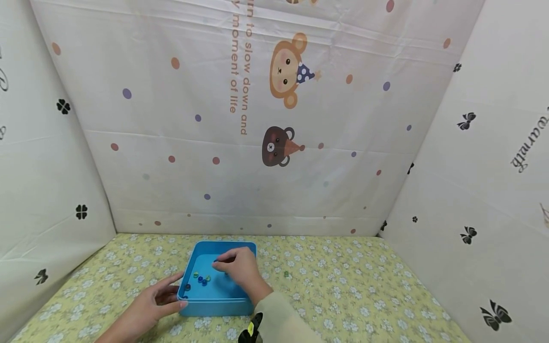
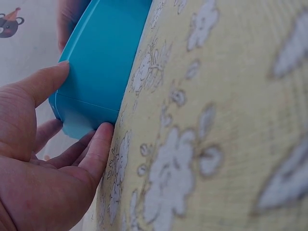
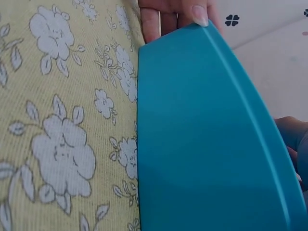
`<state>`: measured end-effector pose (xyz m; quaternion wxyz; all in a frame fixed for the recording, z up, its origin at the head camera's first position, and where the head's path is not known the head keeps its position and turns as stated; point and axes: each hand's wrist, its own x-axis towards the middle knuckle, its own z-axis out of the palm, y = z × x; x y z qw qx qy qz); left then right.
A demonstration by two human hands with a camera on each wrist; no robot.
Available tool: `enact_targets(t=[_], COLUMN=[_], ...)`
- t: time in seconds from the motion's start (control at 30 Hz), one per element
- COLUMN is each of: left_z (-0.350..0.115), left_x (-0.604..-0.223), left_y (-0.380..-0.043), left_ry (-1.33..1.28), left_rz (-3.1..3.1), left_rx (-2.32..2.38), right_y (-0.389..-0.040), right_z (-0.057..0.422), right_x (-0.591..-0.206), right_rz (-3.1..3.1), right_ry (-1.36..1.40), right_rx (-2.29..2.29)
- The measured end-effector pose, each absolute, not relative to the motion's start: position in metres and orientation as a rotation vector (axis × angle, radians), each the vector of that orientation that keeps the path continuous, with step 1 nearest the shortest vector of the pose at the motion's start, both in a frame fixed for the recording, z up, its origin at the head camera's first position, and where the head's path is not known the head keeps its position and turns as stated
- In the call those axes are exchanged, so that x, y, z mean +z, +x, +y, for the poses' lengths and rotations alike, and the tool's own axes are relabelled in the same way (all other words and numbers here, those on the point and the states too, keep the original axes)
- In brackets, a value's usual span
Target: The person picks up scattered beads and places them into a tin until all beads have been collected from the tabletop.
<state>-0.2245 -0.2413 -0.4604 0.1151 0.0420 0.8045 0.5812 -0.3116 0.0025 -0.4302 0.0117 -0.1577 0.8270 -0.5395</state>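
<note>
A blue rectangular box stands on the flowered cloth in the head view. At its near left corner my left hand holds on, the thumb at the front rim and the fingers along the left side; the left wrist view shows these fingers against the box wall. My right hand is inside the box, over its floor, and pinches a small dark blue marble between thumb and fingertips. Several glass marbles, blue, yellowish and brown, lie towards the left of the box floor. In the right wrist view the box wall mostly hides the right hand.
One small green marble lies on the yellow flowered cloth to the right of the box. White printed sheets stand as walls at the back and on both sides.
</note>
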Motion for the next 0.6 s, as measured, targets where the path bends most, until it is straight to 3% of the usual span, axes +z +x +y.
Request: enact_targets(t=[0.6], left_z=[-0.24], left_x=[-0.456], left_y=[-0.222], left_ry=[0.122], left_rz=[2.352], left_rx=[1.69], right_y=[-0.322], right_z=[-0.008], right_x=[-0.44], right_rz=[2.706], right_ry=[-0.39], right_rx=[-1.441])
